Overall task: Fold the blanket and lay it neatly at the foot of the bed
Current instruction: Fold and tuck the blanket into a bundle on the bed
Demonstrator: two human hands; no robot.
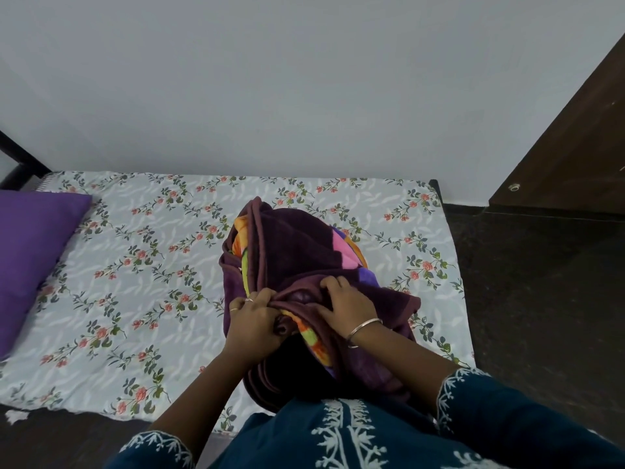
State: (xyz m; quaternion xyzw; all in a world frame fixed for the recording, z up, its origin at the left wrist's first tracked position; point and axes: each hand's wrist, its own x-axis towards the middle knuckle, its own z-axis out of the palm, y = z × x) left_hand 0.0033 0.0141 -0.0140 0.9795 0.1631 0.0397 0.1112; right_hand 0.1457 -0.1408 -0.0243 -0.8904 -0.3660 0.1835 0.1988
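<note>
Now left hand (252,319) and right hand (341,304) both grip the bunched blanket (291,252) beneath them.

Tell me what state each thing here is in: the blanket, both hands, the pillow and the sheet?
blanket: bunched in a heap on the bed, not neatly folded
left hand: grips a blanket edge
right hand: fingers curled into the blanket's fabric
pillow: lying flat at the bed's left end
bedsheet: spread over the mattress

No readable text, labels, brands or numbers anywhere.
</note>
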